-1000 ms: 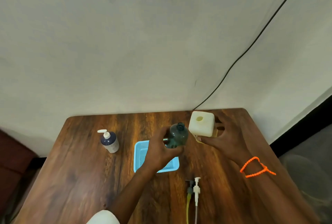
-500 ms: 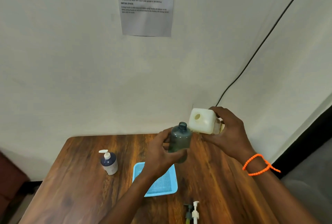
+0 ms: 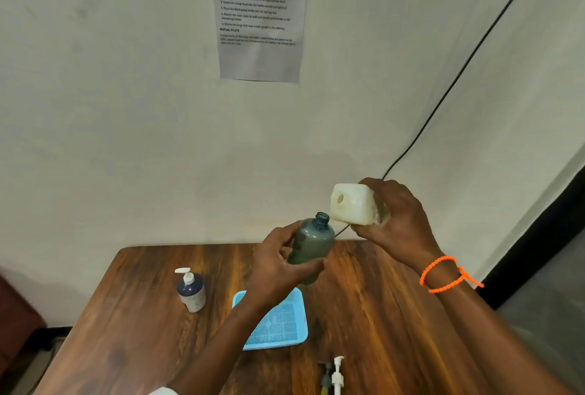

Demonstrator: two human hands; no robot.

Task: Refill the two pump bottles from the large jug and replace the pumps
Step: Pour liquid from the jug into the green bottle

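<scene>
My left hand (image 3: 275, 265) grips a dark green pump bottle (image 3: 311, 244) with no pump, its open neck tilted toward the right. My right hand (image 3: 399, 220) holds the cream-white large jug (image 3: 354, 204) tipped on its side, its round opening facing left, just above and right of the bottle's neck. Both are lifted above the wooden table (image 3: 364, 299). A second bottle (image 3: 191, 290), dark blue and white with its white pump on, stands upright at the left. Two loose pumps (image 3: 334, 375), one dark and one white, lie near the front edge.
A light blue mesh tray (image 3: 278, 325) sits on the table below my left forearm. A printed sheet (image 3: 259, 15) hangs on the wall, and a black cable (image 3: 459, 75) runs down the wall to the table's back right. An orange bead bracelet (image 3: 443, 274) circles my right wrist.
Both hands rose from the table with the green bottle and the jug. The jug has tipped further onto its side, its opening nearer the bottle's neck. The view tilted upward.
</scene>
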